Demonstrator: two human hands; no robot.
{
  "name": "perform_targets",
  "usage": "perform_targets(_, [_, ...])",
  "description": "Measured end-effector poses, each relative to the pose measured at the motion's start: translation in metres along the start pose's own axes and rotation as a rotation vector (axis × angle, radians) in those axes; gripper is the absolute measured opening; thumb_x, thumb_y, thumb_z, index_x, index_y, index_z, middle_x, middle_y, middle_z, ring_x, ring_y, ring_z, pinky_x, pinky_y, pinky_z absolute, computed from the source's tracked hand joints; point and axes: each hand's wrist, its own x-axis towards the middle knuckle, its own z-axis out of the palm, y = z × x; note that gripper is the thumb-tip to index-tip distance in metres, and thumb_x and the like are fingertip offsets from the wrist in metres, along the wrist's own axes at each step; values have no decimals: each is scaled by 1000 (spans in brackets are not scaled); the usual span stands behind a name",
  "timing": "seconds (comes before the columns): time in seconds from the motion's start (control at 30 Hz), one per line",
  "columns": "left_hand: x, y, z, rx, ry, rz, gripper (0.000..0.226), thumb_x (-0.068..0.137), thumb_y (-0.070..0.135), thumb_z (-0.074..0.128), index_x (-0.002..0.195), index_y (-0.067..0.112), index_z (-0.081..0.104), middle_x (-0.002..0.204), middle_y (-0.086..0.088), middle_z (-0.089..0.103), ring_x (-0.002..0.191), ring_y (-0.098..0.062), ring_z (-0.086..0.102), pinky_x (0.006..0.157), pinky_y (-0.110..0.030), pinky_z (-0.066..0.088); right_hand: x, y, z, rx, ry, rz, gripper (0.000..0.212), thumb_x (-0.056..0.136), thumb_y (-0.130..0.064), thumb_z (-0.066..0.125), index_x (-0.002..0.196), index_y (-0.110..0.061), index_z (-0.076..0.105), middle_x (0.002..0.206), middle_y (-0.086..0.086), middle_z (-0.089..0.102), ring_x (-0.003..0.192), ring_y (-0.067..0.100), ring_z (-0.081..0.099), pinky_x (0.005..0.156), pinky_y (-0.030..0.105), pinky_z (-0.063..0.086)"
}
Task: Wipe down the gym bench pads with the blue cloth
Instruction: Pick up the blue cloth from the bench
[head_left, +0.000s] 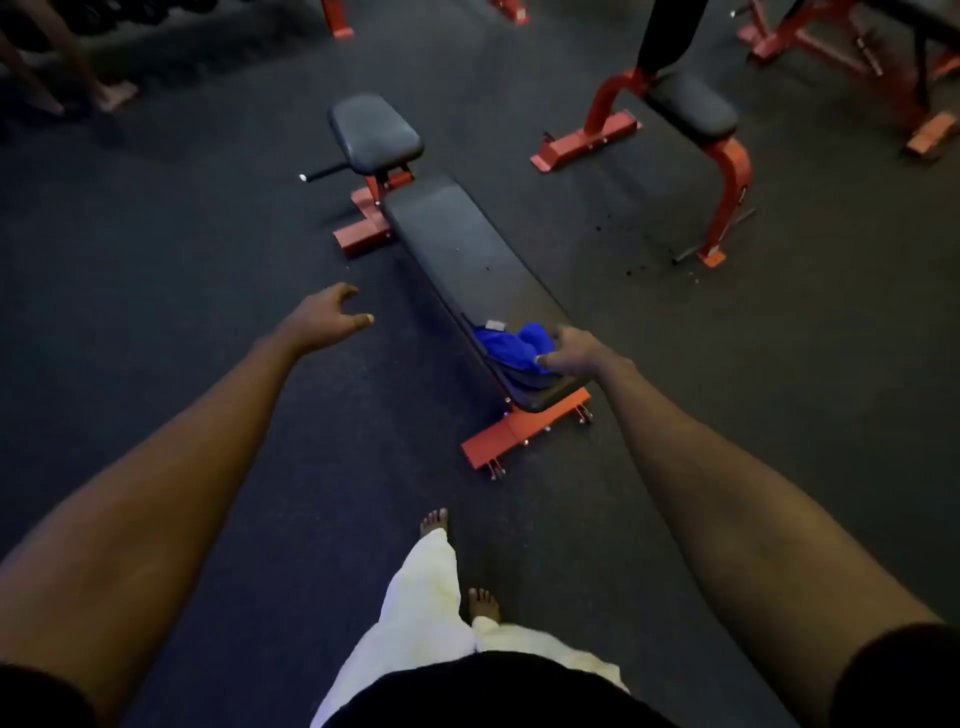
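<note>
At the near end of the bench pad (467, 249) our right hand (574, 351) touched the blue cloth (511, 345), its fingers' (563, 332) hold unclear; our left hand (324, 314) hung loose, empty; a weak pinch might drop it

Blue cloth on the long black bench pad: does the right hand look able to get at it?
Probably yes: the right hand touches the edge of the crumpled blue cloth, with nothing between them on the long black bench pad.

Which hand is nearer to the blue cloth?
The right. The right hand is at the right edge of the blue cloth; the left hand hovers over the floor, left of the bench.
</note>
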Motion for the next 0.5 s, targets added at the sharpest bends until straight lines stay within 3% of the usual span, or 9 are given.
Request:
perform_targets(0.3, [105,-17,66,-69,-237,-101,69,97,40,67,154,11,40,158,-12,43,144,-28,44,116,-41,37,114,43,66,162,-77,306,51,96,-34,58,131,2,55,133,24,60,124,39,57,100,40,46])
perform_targets(0.5, [150,-19,127,-103,-320,-140,69,99,39,64,156,13,36,161,-9,39,147,-27,39,117,-41,35,194,93,114,532,48,650,60,98,-37,55,144,0,49,143,23,56,132,37,54,108,38,43])
